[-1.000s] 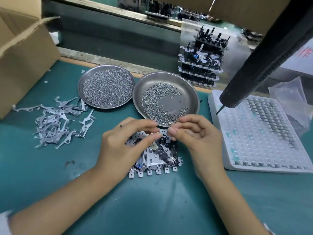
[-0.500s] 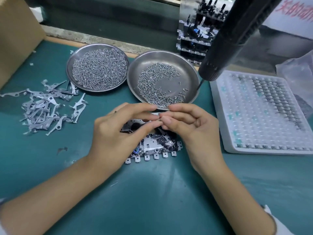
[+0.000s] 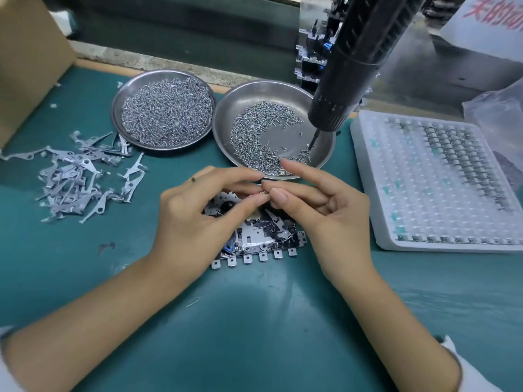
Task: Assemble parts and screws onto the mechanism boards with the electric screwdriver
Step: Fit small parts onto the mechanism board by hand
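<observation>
Lying flat before the screw dish (image 3: 283, 89), the silvery, tab-edged mechanism board (image 3: 263, 239) sat beneath both hands; left hand (image 3: 195, 219) and right hand (image 3: 325, 210) fingertips pinched one tiny screw (image 3: 263, 192) above it.

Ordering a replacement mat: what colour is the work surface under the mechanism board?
Teal green work mat, plain and unpatterned; head view.

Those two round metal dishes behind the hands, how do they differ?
The left dish is shallow and flat-rimmed, and small silvery parts cover nearly its whole floor. The right dish is deeper and looks larger, and its screws lie in a crescent that leaves part of its floor bare. The electric screwdriver hangs with its tip over the right dish, while nothing hangs over the left one. Both are round, shiny metal, side by side on the green mat.
</observation>
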A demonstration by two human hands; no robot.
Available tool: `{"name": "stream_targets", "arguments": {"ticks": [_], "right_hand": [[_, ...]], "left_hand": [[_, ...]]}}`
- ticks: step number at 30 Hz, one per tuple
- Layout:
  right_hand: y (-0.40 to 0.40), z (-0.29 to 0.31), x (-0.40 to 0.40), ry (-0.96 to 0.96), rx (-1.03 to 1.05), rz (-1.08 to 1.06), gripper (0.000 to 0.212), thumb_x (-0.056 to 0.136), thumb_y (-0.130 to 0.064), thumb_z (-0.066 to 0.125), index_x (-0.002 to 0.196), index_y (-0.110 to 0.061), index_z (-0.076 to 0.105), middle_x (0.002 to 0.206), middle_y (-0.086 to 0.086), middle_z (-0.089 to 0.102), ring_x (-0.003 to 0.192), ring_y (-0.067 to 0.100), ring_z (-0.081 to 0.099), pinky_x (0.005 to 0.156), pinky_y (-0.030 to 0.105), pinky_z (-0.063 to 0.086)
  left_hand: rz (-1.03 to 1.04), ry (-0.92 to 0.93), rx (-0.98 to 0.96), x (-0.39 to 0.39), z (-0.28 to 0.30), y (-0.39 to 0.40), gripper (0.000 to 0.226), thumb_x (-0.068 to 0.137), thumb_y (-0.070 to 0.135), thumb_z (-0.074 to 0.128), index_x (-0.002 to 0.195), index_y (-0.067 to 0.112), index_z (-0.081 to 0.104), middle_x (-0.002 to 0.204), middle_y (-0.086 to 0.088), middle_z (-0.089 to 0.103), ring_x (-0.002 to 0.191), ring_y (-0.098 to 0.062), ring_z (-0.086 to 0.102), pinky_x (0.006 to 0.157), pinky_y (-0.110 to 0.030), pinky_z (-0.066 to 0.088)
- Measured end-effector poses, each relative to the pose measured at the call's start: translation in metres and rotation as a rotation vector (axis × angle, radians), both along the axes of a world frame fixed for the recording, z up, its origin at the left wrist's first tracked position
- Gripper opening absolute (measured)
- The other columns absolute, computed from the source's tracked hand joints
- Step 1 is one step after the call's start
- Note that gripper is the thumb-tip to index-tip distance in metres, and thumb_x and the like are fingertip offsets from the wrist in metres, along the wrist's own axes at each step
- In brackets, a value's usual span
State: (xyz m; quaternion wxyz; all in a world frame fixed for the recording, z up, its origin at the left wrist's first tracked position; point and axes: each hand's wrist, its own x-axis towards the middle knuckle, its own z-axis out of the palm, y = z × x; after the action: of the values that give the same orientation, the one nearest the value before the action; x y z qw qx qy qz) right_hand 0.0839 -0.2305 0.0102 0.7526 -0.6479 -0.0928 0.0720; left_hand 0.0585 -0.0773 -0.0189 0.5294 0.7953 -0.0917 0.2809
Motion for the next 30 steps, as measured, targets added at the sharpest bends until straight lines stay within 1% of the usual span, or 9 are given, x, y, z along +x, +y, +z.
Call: {"name": "stream_targets", "arguments": {"ticks": [5,8,12,15,18,21,23,26,30], "right_hand": [[-0.001,-0.002,-0.003,-0.061,-0.035,0.043,0.031,0.086,0.004,0.062,0.109,-0.017,0.065,0.097,-0.003,0.074,0.095,0.011,0.069,0.077,0.018,0.052],[-0.007,0.002,0.002,-0.148,-0.136,-0.029,0.027,0.088,0.002,0.060,0.101,-0.020,0.070,0.094,-0.004,0.074,0.087,0.013,0.070,0.078,0.023,0.054],[-0.036,0.016,0.017,-0.175,-0.397,-0.063,0.037,0.086,0.006,0.060,0.085,-0.029,0.072,0.083,-0.006,0.074,0.074,0.013,0.069,0.076,0.026,0.056],[-0.074,0.028,0.024,-0.178,-0.554,-0.116,0.038,0.086,0.008,0.058,0.080,-0.028,0.071,0.077,-0.009,0.073,0.068,0.006,0.067,0.070,0.015,0.051],[-0.121,0.036,0.032,-0.195,-0.803,-0.252,0.031,0.087,0.003,0.060,0.083,-0.025,0.071,0.081,-0.012,0.071,0.073,0.009,0.066,0.068,0.016,0.051],[-0.168,0.041,0.039,-0.258,-1.098,-0.423,0.022,0.085,0.003,0.061,0.096,-0.011,0.074,0.088,0.000,0.069,0.075,0.017,0.060,0.071,0.018,0.048],[-0.196,0.043,0.042,-0.257,-1.279,-0.469,0.026,0.085,0.006,0.058,0.102,-0.007,0.072,0.093,0.007,0.068,0.078,0.020,0.058,0.075,0.028,0.048],[-0.225,0.043,0.045,-0.171,-1.496,-0.427,0.031,0.084,0.004,0.056,0.107,-0.010,0.071,0.085,0.005,0.065,0.079,0.026,0.059,0.077,0.041,0.052],[-0.228,0.040,0.046,-0.131,-1.597,-0.302,0.042,0.078,0.010,0.054,0.109,-0.014,0.070,0.084,0.005,0.065,0.080,0.028,0.059,0.072,0.042,0.053]], "left_hand": [[0.010,0.009,0.044,0.001,0.001,0.001,0.026,0.081,0.015,0.071,0.107,0.016,0.066,0.094,0.007,0.068,0.086,-0.003,0.065,0.084,-0.018,0.047],[0.024,0.002,0.073,0.002,0.002,0.002,0.026,0.085,0.014,0.066,0.111,0.017,0.064,0.098,0.008,0.065,0.090,0.004,0.060,0.084,-0.011,0.042],[0.037,0.009,0.044,0.003,0.002,0.003,0.025,0.084,0.009,0.066,0.105,0.023,0.065,0.097,0.010,0.065,0.087,0.003,0.059,0.080,-0.012,0.043],[0.047,0.035,0.005,0.003,0.004,0.002,0.023,0.083,0.014,0.066,0.097,0.033,0.065,0.090,0.019,0.067,0.078,-0.004,0.059,0.076,-0.013,0.044],[0.051,0.059,-0.045,0.002,0.004,-0.001,0.018,0.082,0.023,0.066,0.093,0.037,0.066,0.092,0.020,0.066,0.073,-0.013,0.058,0.074,-0.017,0.045],[0.061,0.087,-0.055,0.001,0.005,-0.002,0.016,0.081,0.026,0.065,0.091,0.039,0.066,0.093,0.019,0.067,0.073,-0.024,0.058,0.074,-0.022,0.046],[0.066,0.098,-0.049,0.001,0.006,-0.002,0.015,0.082,0.027,0.065,0.091,0.039,0.066,0.096,0.020,0.066,0.074,-0.019,0.059,0.074,-0.016,0.044],[0.069,0.099,-0.039,0.001,0.007,-0.002,0.013,0.083,0.027,0.064,0.091,0.037,0.065,0.098,0.021,0.066,0.076,-0.008,0.059,0.074,-0.010,0.042],[0.073,0.087,-0.023,0.001,0.008,-0.003,0.016,0.083,0.024,0.065,0.091,0.038,0.065,0.098,0.022,0.065,0.079,0.000,0.059,0.077,-0.011,0.042]]}}
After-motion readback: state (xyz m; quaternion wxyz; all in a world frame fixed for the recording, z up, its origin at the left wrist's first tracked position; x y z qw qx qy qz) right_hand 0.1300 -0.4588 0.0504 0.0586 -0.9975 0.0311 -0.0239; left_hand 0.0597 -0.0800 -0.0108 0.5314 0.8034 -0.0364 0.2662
